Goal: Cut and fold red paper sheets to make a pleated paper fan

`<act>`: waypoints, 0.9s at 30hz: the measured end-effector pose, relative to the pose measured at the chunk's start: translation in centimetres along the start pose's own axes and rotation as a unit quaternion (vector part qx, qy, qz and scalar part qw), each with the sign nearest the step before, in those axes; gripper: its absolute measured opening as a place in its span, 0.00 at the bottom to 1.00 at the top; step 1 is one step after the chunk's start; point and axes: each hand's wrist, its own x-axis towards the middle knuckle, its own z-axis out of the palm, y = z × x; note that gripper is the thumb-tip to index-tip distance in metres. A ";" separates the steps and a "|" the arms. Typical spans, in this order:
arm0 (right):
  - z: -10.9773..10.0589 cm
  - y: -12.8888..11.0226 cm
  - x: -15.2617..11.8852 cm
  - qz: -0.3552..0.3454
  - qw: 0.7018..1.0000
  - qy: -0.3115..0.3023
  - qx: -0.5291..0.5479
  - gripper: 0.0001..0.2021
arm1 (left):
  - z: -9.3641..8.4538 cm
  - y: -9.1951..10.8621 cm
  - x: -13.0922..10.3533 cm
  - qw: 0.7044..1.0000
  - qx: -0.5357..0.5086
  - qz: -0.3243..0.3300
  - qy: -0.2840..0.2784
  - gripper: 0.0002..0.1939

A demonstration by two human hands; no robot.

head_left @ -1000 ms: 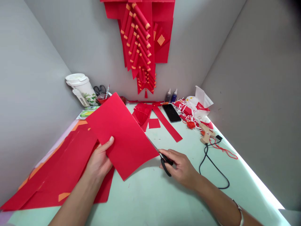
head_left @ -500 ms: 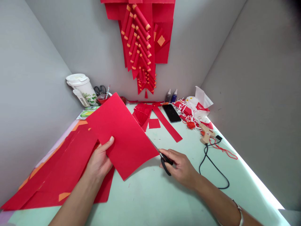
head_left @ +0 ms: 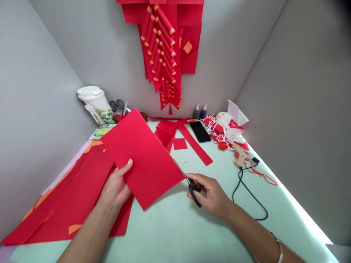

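A red sheet of paper [head_left: 148,160] is held tilted above the table by my left hand [head_left: 117,184], thumb on top and fingers underneath. Black-handled scissors [head_left: 195,195] are gripped in my right hand [head_left: 212,195]. Their blades lie along the sheet's right edge, close to its lower right corner; part of the blades is hidden by the paper. Under my left forearm lies a stack of larger red sheets [head_left: 74,182] with orange pieces. Beyond the held sheet are a long red strip [head_left: 196,144], a small red square [head_left: 180,144] and a folded red fan [head_left: 166,132].
To the right are a glue gun [head_left: 240,155] with a black cord, a phone [head_left: 200,132] and a heap of paper scraps [head_left: 219,128]. A white cup [head_left: 95,102] stands at the back left. Red paper firecrackers [head_left: 161,44] hang on the wall. Two small bottles [head_left: 200,111] stand behind.
The scissor handles have swung slightly apart and downward in my right hand. My left hand and the red sheet are almost unmoved.
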 end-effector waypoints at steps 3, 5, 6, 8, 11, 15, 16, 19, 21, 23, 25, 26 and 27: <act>-0.2 -0.1 0.0 0.001 1.000 -0.003 -0.002 0.20 | -0.3 0.0 0.1 1.000 0.003 -0.001 -0.008 0.14; -0.3 -0.2 0.1 -0.004 1.000 0.000 -0.009 0.20 | -0.4 -0.1 0.2 1.000 0.003 -0.004 -0.015 0.15; -0.3 -0.2 0.1 -0.006 1.000 0.003 -0.013 0.20 | -0.5 -0.1 0.3 1.000 0.003 -0.005 -0.018 0.16; -0.4 -0.2 0.1 -0.010 1.000 0.005 -0.019 0.20 | -0.6 0.0 0.3 1.000 0.004 -0.007 -0.024 0.16; -0.4 -0.2 0.1 -0.015 1.000 -0.003 -0.016 0.21 | -0.7 -0.1 0.4 1.000 0.003 -0.006 -0.028 0.16; -0.4 -0.1 0.1 -0.025 0.999 -0.004 -0.021 0.21 | -0.9 -0.2 0.5 0.999 0.002 -0.013 -0.035 0.16; -0.4 -0.2 0.1 -0.028 0.999 -0.003 -0.022 0.21 | -0.9 -0.2 0.6 0.999 0.003 -0.020 -0.037 0.16; -0.4 -0.2 0.1 -0.038 0.999 -0.004 -0.018 0.22 | -1.0 0.0 0.6 0.998 0.005 -0.036 -0.043 0.16; -0.4 -0.2 0.0 -0.040 0.999 -0.003 -0.011 0.22 | -1.0 0.1 0.6 0.998 0.004 -0.039 -0.048 0.16; -0.3 -0.1 0.0 -0.028 1.000 0.002 0.012 0.22 | -1.0 0.2 0.6 0.998 0.004 -0.040 -0.050 0.16; -0.3 0.1 -0.1 0.003 0.999 0.010 0.053 0.21 | -1.1 0.3 0.6 0.998 0.004 -0.041 -0.048 0.15; -0.3 0.2 -0.1 0.020 0.997 0.010 0.079 0.21 | -1.1 0.2 0.7 0.998 0.005 -0.042 -0.046 0.15; -0.3 0.3 -0.1 0.036 0.994 0.010 0.106 0.20 | -1.1 0.2 0.7 0.998 0.005 -0.044 -0.045 0.15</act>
